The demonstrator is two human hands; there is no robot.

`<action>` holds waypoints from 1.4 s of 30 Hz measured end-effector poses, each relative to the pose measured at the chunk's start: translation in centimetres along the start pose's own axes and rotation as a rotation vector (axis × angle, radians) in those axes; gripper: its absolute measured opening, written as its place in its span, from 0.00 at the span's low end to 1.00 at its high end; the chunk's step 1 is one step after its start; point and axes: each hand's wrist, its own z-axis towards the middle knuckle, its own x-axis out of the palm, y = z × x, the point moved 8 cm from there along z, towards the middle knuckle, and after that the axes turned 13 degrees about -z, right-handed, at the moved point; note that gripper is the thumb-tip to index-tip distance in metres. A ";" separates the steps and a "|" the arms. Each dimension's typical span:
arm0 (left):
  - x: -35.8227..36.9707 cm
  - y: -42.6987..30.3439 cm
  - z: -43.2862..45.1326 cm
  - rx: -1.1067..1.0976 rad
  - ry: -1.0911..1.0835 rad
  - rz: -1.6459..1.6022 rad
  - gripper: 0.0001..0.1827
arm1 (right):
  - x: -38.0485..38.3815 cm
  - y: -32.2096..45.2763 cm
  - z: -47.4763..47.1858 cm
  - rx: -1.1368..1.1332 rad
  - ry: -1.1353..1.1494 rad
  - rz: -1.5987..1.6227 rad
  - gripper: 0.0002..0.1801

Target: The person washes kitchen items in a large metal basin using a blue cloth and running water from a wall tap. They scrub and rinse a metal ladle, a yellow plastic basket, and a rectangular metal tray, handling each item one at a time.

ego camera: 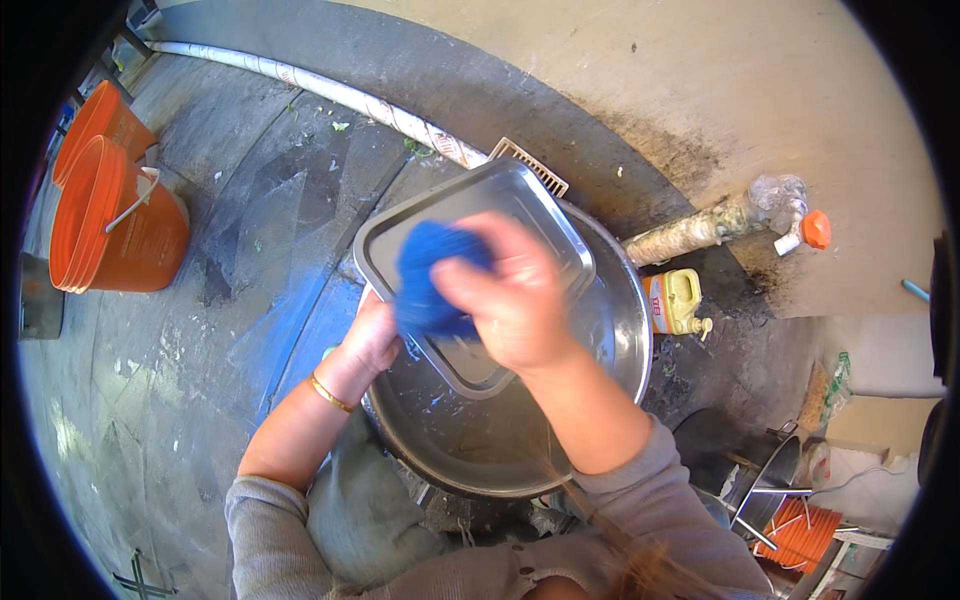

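Observation:
A rectangular stainless-steel tray (472, 191) is held tilted above a large round metal basin (495, 457). My left hand (375, 334), with a gold bangle at its wrist, grips the tray's left edge; its fingers are partly hidden behind the tray. A blue cloth or scrubbing pad (439, 277), blurred, is in my right hand (514, 296), over the tray's left part. The basin's inside looks wet, with small bits on its wall.
Orange buckets (142, 232) stand on the floor at left. A white pipe (337, 94) runs along the wall to a floor drain grate (529, 166). Right of the basin are a yellow pump jug (681, 300), a wall pipe with an orange-handled tap (815, 229) and a dark pot (720, 442).

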 end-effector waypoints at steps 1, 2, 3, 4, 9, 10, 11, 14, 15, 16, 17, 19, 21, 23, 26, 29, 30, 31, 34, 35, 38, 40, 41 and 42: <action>-0.5 0.5 0.1 -0.040 -0.044 0.018 0.28 | 0.7 -2.2 1.1 -0.003 0.077 -0.305 0.14; 0.1 0.1 -0.1 0.037 0.042 0.046 0.29 | 0.8 -2.7 1.7 -0.239 0.066 -0.864 0.16; 0.1 -0.1 -0.4 0.094 0.067 0.079 0.30 | 0.7 -4.7 1.1 -0.256 0.075 -1.269 0.23; -0.4 0.2 -0.6 0.061 0.030 0.038 0.32 | 0.0 -7.3 0.8 -0.164 0.049 -1.366 0.26; -1.4 0.5 -2.8 0.021 0.001 0.335 0.31 | -6.9 -13.3 1.2 -0.103 -0.278 -1.712 0.34; -1.4 0.4 -3.1 0.025 0.004 0.319 0.31 | -10.6 -14.8 2.3 0.132 -0.392 -1.556 0.33; -1.4 0.5 -3.4 0.020 0.007 0.302 0.30 | -13.6 -15.4 2.4 0.233 -0.544 -1.403 0.31; -1.3 0.8 -3.7 0.027 0.014 0.316 0.28 | -16.6 -15.2 2.2 0.271 -0.719 -1.375 0.25; -1.3 1.0 -3.5 0.024 0.007 0.337 0.28 | -16.4 -14.8 1.8 0.233 -0.712 -1.345 0.21; -1.2 1.3 -3.2 0.021 0.020 0.293 0.28 | -13.7 -14.0 1.4 0.037 -0.629 -1.401 0.12; -1.4 1.5 -2.7 0.015 0.009 0.268 0.27 | -10.0 -12.7 0.0 -0.218 -0.600 -1.413 0.06; -1.6 1.6 -2.2 0.024 0.016 0.252 0.28 | -4.6 -12.6 -1.7 -0.317 -0.354 -1.290 0.07; -2.0 1.6 -2.2 0.021 0.018 0.279 0.29 | -1.8 -11.3 -2.4 -0.444 -0.180 -1.228 0.10; -2.9 1.6 -2.6 0.006 -0.031 0.290 0.27 | -4.1 -11.6 -0.8 -0.164 -0.253 -1.276 0.11; -3.7 1.2 -3.1 0.047 -0.091 0.288 0.28 | -8.9 -11.0 0.6 0.032 -0.550 -1.349 0.11; -3.4 0.9 -2.8 0.079 -0.056 0.264 0.28 | -9.3 -12.8 0.1 0.079 -0.476 -1.243 0.11; -3.2 1.1 -2.7 0.052 -0.021 0.272 0.29 | -8.1 -13.8 -0.1 0.045 -0.330 -1.176 0.12; -3.1 1.1 -2.6 0.027 0.013 0.286 0.29 | -7.5 -14.4 -0.4 0.037 -0.240 -1.138 0.12; -3.3 0.5 -2.8 0.060 0.006 0.326 0.30 | -7.8 -13.3 -0.9 -0.083 -0.367 -1.193 0.11; -3.4 0.3 -2.9 0.085 -0.009 0.332 0.31 | -8.6 -12.6 -1.1 -0.073 -0.494 -1.245 0.11; -3.0 0.2 -2.8 0.060 0.041 0.354 0.30 | -8.9 -12.5 -0.7 -0.038 -0.456 -1.157 0.11; -2.6 0.0 -2.7 0.049 0.056 0.365 0.30 | -7.9 -13.2 -0.3 0.013 -0.304 -1.121 0.14; -2.5 -0.2 -2.6 0.053 0.054 0.368 0.30 | -7.3 -14.2 -0.3 0.118 -0.197 -1.130 0.16; -2.3 -0.5 -2.7 0.078 0.053 0.372 0.30 | -7.5 -14.0 -0.2 0.138 -0.206 -1.168 0.19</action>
